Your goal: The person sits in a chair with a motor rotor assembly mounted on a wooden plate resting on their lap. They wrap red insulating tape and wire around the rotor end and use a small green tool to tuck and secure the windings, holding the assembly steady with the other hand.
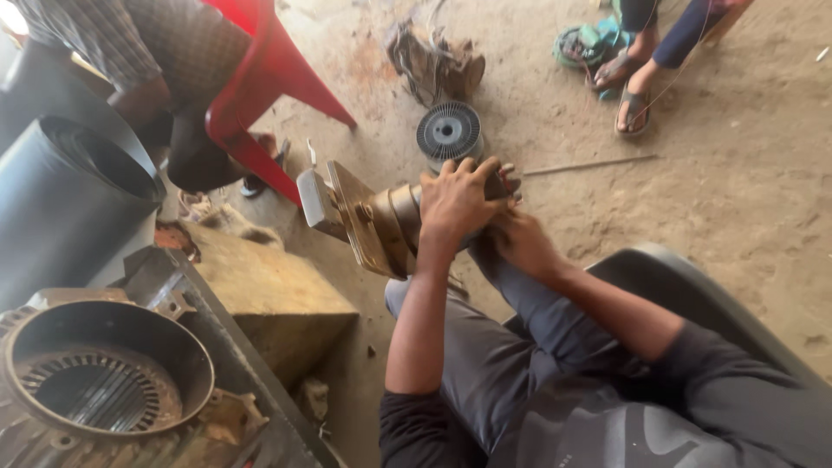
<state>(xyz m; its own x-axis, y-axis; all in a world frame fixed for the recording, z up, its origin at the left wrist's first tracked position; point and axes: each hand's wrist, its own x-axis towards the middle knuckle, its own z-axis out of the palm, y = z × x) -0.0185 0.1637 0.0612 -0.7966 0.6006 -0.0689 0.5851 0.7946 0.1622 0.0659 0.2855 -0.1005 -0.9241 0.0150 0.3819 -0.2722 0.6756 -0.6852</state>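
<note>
- Left hand point(457, 201): palm down, fingers spread and curled over the top of the motor part point(381, 221); wrist bent slightly, forearm running straight up from the lower middle of the view, elbow near the dark shirt
- Right hand point(518, 241): set under and behind the left, wrapped about the near end of the motor part; its fingertips are hidden, so the exact hold cannot be told; forearm comes in from the right across the lap
- Both hands close together, touching, each clamped on the same piece
- Motor part: a brown, rusty metal body with a flat square flange to its left and a grey block point(312, 201) beyond the flange; held above the knee point(407, 290), clear of the floor, axis pointing up-left
- Fan disc point(448, 133): round, grey, finned, lying flat on the dirt floor point(737, 191) just beyond the hands
- Stator housing point(104, 381): large round casing with slotted core, lower left, well apart from the hands
- Wooden block point(269, 299): between housing and knee
- Black roll point(61, 199): at left edge
- Red chair point(260, 87): upper left, a seated person on it
- Sandalled feet point(628, 87) of another person: upper right
- Thin rod point(589, 165): lying on the floor right of the disc
</note>
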